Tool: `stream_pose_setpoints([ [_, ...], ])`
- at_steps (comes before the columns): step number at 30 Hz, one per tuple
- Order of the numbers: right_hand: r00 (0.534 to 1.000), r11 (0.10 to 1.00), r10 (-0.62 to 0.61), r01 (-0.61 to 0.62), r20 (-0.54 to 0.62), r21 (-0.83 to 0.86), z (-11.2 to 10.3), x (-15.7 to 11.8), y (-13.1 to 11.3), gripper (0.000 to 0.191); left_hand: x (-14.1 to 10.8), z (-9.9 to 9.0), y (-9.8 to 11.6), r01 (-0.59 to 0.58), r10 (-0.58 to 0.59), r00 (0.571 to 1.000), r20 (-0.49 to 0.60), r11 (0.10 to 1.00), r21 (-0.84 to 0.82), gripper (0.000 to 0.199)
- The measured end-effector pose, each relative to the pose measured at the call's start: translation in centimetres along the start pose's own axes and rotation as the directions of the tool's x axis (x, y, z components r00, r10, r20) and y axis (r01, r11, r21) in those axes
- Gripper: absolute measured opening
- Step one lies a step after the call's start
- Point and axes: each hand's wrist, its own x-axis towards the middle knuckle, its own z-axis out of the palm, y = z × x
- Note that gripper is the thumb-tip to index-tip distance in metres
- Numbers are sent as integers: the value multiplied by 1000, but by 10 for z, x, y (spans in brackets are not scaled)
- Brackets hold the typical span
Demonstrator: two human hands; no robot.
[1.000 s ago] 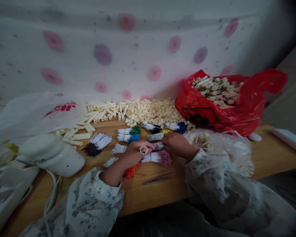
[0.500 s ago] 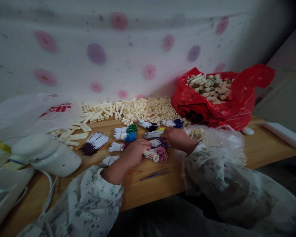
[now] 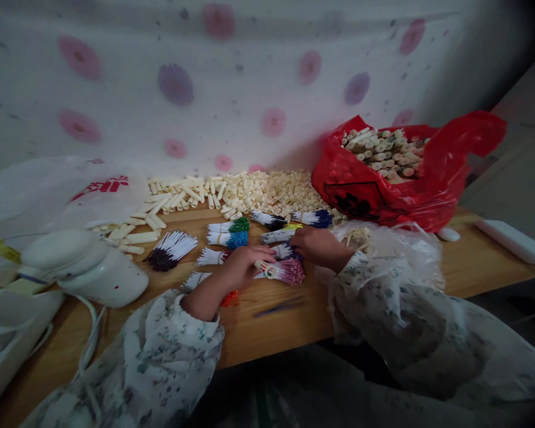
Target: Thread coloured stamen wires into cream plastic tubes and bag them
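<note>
My left hand (image 3: pixel 241 267) is closed around a cream pen barrel (image 3: pixel 267 269), its open end pointing toward me with coloured bits showing in it. My right hand (image 3: pixel 316 245) is at the purple-tipped bundle (image 3: pixel 283 251), fingers bent down; whatever its fingertips hold is too small to make out. The pink-tipped bundle (image 3: pixel 289 271) lies just below, between the hands. Green-tipped (image 3: pixel 227 226) and blue-tipped (image 3: pixel 227 239) bundles lie behind my left hand. Orange tips (image 3: pixel 229 298) show beneath my left wrist. Black-tipped (image 3: pixel 267 220) and dark-blue-tipped (image 3: pixel 312 218) bundles lie farther back.
Cream barrels and small parts (image 3: pixel 267 190) are heaped along the wall. A red bag (image 3: pixel 365 205) of filled barrels stands at back right, with a clear plastic bag (image 3: pixel 401 249) before it. A white lamp-like object (image 3: pixel 102 273) and dark-tipped refills (image 3: pixel 172 249) are left. Thin dark tool (image 3: pixel 279 306) lies in front.
My left hand has shifted slightly left with the barrel, whose open end now faces me more. Orange tips are now visible below my left wrist. The whole view has shifted slightly.
</note>
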Motion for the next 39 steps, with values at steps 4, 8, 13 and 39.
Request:
stream_pose_setpoints([
  [4, 1000, 1000, -3, 3, 6, -25, -2, 3, -3, 21, 0, -4, 4, 71, -69, 997, 16, 989, -126, 24],
  [8, 1000, 998, -27, 27, -7, -48, -5, 1, -4, 21, 1, -3, 5, 148, -150, 989, -4, 978, -148, 14],
  [13, 998, 995, 54, -55, -20, -88, -10, -13, 20, 20, 1, -1, 6, 170, -170, 985, 5, 981, -93, 20],
  [39, 802, 261, 498, 224, -330, 939, -14, 6, -72, 22, -14, -17, 48, 281, -443, 859, -255, 825, -490, 17],
])
